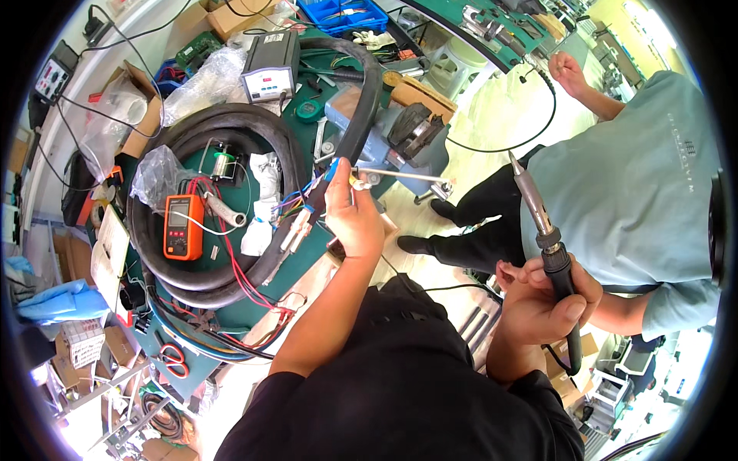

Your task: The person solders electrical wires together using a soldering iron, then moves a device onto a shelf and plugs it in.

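My left hand point(350, 211) grips a thick black cable point(361, 123) around a blue-wrapped part point(334, 167). A thin metal rod point(400, 174) juts rightward beside my fingers, and loose coloured wires point(296, 200) with pale fittings point(296, 229) lie just left of them. My right hand point(550, 307) is closed around the black handle of a soldering iron point(547, 223), whose metal tip points up and away. An orange multimeter point(183, 225) with red leads sits inside the coiled cable point(161, 273), near a solder spool stand point(224, 165).
The green bench point(207, 369) holds a grey soldering station point(269, 65), plastic bags, red scissors point(173, 359) and a blue machine part point(361, 111). A co-worker point(615, 200) in a grey shirt stands at the right, near a second bench point(530, 23). Boxes crowd the lower left.
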{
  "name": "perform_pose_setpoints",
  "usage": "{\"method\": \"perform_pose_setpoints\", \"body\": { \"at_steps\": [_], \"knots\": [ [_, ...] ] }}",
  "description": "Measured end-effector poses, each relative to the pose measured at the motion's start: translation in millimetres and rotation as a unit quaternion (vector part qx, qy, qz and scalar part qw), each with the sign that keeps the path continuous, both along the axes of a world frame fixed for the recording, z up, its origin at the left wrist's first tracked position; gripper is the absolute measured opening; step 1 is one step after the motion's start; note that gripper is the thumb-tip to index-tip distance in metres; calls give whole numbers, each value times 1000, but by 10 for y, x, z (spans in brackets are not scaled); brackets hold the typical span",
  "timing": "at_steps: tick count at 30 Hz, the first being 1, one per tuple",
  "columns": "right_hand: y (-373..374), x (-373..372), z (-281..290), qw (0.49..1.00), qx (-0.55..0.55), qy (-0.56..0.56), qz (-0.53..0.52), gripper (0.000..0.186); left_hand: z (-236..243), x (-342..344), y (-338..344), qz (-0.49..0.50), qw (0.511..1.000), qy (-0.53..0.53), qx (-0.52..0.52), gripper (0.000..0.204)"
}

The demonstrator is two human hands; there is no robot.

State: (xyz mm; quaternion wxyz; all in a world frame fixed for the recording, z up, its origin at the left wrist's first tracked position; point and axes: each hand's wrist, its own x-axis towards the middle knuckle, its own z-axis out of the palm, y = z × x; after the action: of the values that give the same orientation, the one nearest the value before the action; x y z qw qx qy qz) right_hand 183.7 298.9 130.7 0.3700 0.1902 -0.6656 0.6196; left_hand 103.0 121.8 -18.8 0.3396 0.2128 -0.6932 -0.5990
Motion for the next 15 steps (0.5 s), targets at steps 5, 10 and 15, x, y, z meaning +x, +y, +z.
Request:
{"method": "perform_pose_setpoints", "body": {
  "at_steps": [5,10,15],
  "knots": [
    [48,-442,63,998,31,16,45,44,422,-110,-158,-38,991,-114,-52,23],
    [-1,-1069,145,991,6,11,131,44,520,-279,-190,-2,995,-95,-18,21],
    [-74,-1682,161,987,30,3,159,42,625,-305,-147,76,985,-113,105,23]
  ]
}}
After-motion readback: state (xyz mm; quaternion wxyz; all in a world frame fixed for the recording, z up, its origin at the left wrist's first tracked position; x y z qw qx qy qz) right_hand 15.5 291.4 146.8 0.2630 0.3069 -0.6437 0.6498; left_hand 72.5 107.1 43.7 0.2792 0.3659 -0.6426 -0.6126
